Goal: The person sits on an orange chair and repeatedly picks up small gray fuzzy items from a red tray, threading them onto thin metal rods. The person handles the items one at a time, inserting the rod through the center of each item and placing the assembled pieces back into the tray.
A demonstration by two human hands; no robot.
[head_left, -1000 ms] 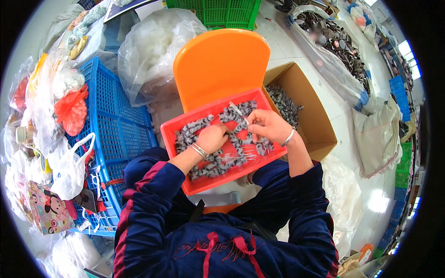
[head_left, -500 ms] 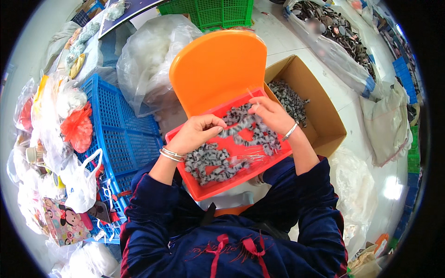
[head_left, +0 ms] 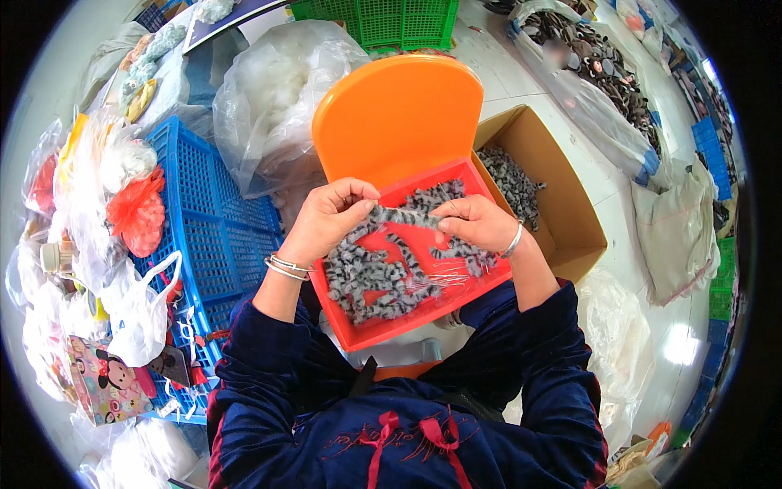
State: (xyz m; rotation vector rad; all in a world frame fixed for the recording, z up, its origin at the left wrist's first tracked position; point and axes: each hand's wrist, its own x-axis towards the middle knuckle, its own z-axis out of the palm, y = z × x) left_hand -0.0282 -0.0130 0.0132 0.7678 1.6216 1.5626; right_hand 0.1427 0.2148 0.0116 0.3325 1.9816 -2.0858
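Observation:
A fuzzy grey-and-black striped strip (head_left: 405, 217) is stretched between my two hands above a red tray (head_left: 358, 336). My left hand (head_left: 330, 218) pinches its left end between thumb and fingers, and my right hand (head_left: 482, 225) pinches the right end. Beneath them, the tray holds a pile of similar striped plush pieces (head_left: 366, 281). Several thin pale wire-like pieces (head_left: 442, 277) lie among them at the tray's right. The tray rests above my lap, against an orange chair (head_left: 399, 122).
Right of the tray stands a cardboard box (head_left: 562, 196) with more striped pieces. A blue plastic crate (head_left: 216, 228) with bags is on the left. Behind are a clear bag of white stuffing (head_left: 281, 98), a green crate (head_left: 391, 24) and a sack of dark pieces (head_left: 590, 57).
My right hand has come down and closed on the strip's right end. The strip, blurred before, is now stretched level between both hands. The view has shifted slightly.

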